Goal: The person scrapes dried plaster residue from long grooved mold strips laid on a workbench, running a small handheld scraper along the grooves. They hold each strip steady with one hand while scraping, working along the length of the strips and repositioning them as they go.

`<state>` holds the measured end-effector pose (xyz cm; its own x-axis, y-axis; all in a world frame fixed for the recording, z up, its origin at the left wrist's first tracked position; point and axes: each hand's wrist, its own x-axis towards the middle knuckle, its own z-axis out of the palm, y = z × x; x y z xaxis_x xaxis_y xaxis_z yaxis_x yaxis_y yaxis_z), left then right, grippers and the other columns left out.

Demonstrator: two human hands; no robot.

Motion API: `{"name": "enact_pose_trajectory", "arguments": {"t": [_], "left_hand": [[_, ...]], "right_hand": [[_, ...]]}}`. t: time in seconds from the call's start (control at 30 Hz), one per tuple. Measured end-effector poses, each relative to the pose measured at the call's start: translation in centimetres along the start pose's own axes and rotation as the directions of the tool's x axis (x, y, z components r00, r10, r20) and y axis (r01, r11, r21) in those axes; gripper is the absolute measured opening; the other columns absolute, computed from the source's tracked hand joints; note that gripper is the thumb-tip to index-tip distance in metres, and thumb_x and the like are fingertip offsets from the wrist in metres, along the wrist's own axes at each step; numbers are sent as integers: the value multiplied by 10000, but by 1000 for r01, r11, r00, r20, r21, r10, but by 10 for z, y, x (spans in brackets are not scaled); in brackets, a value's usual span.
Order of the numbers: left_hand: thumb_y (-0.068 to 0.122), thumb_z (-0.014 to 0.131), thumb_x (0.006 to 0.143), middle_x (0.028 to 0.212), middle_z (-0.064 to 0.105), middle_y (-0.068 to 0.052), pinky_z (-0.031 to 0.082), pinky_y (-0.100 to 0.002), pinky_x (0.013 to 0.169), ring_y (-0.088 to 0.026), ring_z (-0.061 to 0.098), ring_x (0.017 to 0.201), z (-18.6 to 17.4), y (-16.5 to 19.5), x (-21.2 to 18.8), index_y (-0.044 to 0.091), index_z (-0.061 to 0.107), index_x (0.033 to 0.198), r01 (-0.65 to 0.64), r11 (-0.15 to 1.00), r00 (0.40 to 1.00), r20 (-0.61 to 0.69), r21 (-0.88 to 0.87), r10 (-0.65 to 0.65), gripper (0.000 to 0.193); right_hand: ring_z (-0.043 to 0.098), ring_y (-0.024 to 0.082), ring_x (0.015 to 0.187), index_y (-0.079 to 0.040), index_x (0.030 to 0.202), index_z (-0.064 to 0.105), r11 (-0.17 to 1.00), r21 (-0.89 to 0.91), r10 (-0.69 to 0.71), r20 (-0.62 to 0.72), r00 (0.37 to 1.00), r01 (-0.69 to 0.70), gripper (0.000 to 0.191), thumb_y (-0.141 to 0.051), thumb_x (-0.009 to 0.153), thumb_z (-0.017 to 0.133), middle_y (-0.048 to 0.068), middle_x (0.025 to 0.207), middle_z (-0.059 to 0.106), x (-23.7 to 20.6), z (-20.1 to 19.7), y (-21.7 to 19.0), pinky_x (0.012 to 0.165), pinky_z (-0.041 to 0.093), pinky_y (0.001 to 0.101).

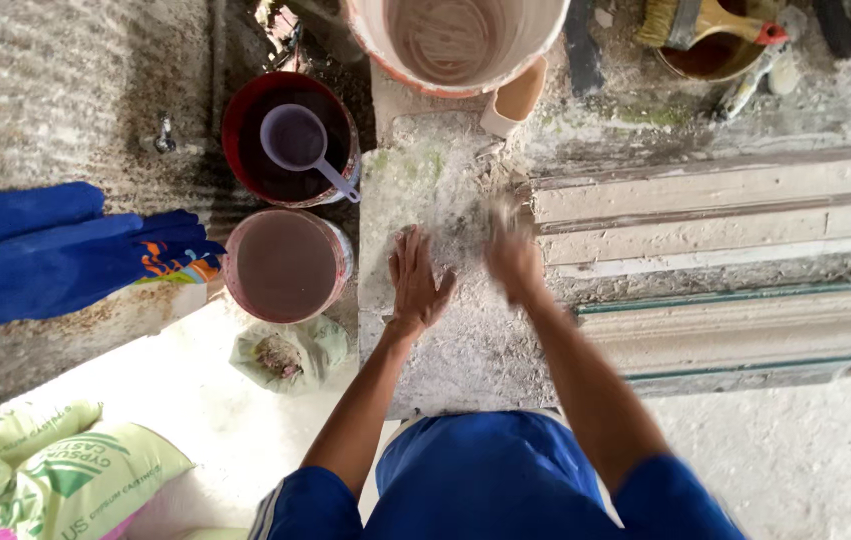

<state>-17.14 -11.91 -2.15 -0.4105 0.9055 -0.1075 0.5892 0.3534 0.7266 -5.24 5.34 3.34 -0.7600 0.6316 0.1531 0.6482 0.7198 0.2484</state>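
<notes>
1. Near the middle of the view, the left hand (417, 280) lies palm-down with its fingers spread wide on a dusty grey slab (445, 340); it holds nothing.
2. Just to its right, the right hand (513, 255) is over the same slab. It is blurred, so whether it is open or closed cannot be told, and nothing can be seen in it.
3. White powder (460, 225) is scattered on the slab between and ahead of the two hands.
4. Left of the left hand, a reddish bucket (287, 265) stands near the slab's edge, filled with a murky brownish liquid.
5. Beyond that one, a darker red bucket (290, 138) holds dark liquid, with a pale purple scoop (303, 142) resting in it, handle pointing toward the slab.
6. At the top edge, a large pale bucket (455, 40) sits just past the slab, and a small beige cup (515, 100) leans against its lower right side.
7. Right of the hands, long white moulded strips (725, 215) lie side by side, running off the right edge.
8. At upper right, a brush (690, 20) rests across a bowl of brown liquid (710, 55).
9. On the far left, blue rubber gloves (55, 255) lie on the rough floor, well apart from the hands.
10. Below the nearer bucket lies a crumpled plastic bag (290, 355); a green and white sack (55, 475) lies at the lower left corner.
</notes>
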Motion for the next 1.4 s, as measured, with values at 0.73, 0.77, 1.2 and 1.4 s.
{"name": "enact_pose_trajectory", "arguments": {"t": [0.73, 0.77, 1.2, 1.4], "left_hand": [[752, 246, 984, 1742, 43, -217, -21, -626, 1261, -436, -37, 1607, -17, -10, 5, 114, 159, 1660, -48, 990, 990, 124, -134, 65, 933], [750, 245, 975, 1744, 46, -212, -29, -627, 1264, -431, -33, 1608, -17, -10, 6, 127, 173, 1662, -47, 992, 991, 116, -119, 61, 931], [714, 333, 1001, 1742, 87, -189, 6, -617, 1265, -439, -3, 1609, -17, -12, 4, 114, 233, 1648, -62, 994, 989, 129, -88, 73, 888], [606, 379, 1018, 1731, 139, -203, -18, -635, 1244, -451, 25, 1600, -8, -3, -17, 86, 265, 1634, -77, 997, 985, 151, -11, 78, 815]], "right_hand": [[376, 82, 362, -133, 1637, 220, 650, 523, 209, 574, 791, -551, 600, -215, 1061, 366, 36, 578, 546, -48, -51, -34, 262, 304, 245], [364, 97, 352, -137, 1651, 184, 587, 502, 229, 650, 725, -635, 615, -218, 1068, 362, 49, 554, 542, -67, -63, -41, 270, 284, 264], [503, 175, 423, -163, 1653, 88, 474, 404, 180, 825, 535, -782, 665, -182, 1068, 405, 210, 774, 725, -83, -65, -50, 320, 436, 335], [593, 376, 497, -114, 1591, 315, 547, 523, 241, 650, 721, -654, 611, -186, 1014, 503, 233, 658, 660, -180, -73, -66, 439, 473, 532]]}}
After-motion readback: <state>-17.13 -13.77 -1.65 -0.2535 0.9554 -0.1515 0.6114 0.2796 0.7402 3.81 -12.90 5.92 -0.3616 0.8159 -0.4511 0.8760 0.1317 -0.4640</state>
